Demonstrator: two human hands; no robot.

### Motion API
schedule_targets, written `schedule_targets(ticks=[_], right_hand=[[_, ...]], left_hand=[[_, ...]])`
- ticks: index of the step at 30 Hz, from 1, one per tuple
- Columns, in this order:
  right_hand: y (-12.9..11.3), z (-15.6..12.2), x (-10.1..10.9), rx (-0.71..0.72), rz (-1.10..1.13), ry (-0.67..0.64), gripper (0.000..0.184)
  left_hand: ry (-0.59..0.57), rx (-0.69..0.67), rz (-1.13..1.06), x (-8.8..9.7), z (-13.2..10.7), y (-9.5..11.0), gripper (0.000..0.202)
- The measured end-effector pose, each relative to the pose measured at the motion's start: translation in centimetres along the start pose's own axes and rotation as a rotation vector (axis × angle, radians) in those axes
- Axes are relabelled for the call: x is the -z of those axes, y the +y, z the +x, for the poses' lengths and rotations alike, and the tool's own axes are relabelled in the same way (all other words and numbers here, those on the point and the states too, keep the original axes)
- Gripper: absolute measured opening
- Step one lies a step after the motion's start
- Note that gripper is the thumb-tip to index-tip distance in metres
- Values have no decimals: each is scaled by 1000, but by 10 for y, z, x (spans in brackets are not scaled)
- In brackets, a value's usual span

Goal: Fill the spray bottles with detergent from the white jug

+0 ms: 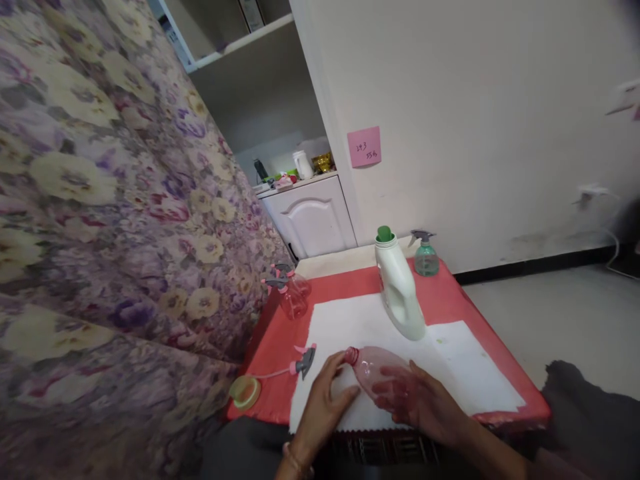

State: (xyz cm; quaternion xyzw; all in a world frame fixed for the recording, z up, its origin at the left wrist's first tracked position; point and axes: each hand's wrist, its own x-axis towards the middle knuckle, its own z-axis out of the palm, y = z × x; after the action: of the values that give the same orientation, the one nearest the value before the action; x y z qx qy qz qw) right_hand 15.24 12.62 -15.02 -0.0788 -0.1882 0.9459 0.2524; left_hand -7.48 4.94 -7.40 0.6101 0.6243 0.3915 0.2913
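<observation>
Red bench (345, 285) beneath the jug (393, 283), pink bottle (371, 368) tilted in front of the jug, right hand (431, 408) clasped round the bottle's body, left hand (321, 401) at its neck, thumb and fingers apart, spray head (305, 362) left of the jug.

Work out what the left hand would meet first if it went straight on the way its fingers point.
The left hand would probably meet the neck of the pink spray bottle first; any gap looks slight, and depth leaves it unclear whether they touch.
</observation>
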Motion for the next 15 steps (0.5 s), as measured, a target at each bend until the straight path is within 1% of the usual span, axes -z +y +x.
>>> schedule_targets(ticks=[2, 4, 6, 11, 15], right_hand=[[-1, -1, 0, -14, 18, -6, 56], [-2, -1, 0, -43, 30, -14, 62], [-3, -1, -2, -77, 30, -23, 68], [-3, 0, -7, -144, 69, -28, 77], [-3, 1, -5, -162, 66, -61, 79]], left_hand=[[-106, 11, -239, -19, 0, 17, 77], [-132, 25, -377, -33, 2, 26, 86], [-130, 24, -442, -41, 4, 28, 89], [-145, 1, -488, -46, 5, 33, 93], [-162, -47, -452, -45, 5, 42, 90]])
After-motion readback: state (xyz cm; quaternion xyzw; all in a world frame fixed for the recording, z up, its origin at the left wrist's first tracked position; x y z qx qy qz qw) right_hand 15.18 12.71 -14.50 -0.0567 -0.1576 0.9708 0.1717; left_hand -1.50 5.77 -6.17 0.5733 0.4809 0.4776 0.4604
